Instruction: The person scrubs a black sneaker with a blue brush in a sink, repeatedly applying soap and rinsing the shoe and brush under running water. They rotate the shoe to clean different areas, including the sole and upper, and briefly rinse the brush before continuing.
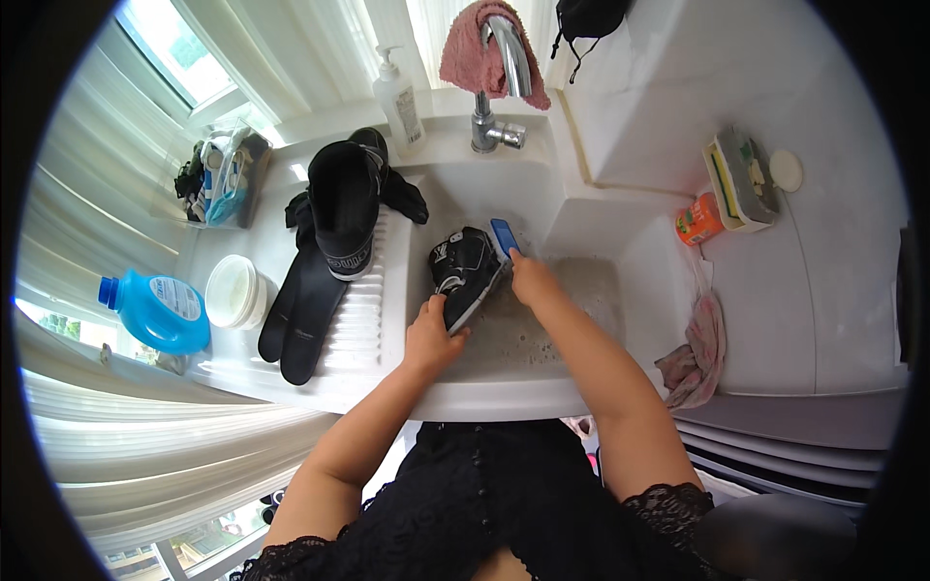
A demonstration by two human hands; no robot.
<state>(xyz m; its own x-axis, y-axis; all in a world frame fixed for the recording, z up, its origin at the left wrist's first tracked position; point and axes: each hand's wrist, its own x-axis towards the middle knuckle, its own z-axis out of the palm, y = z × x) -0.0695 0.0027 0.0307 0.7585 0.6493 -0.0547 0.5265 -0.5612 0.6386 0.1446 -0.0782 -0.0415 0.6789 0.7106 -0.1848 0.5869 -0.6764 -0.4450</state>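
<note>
White lettering is borne by the standing shoe (346, 215), white marks by the held shoe (463, 269); print by the jug (163, 305), pump bottle (398, 105) and orange container (698, 221).

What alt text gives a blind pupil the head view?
A person's left hand holds a black shoe in a white sink while the right hand holds a blue brush at its edge. Another shoe and two insoles are at left.

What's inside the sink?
A black shoe in the left hand, a blue brush in the right hand, and murky water. Whatever is directly under the shoe is covered up.
</note>
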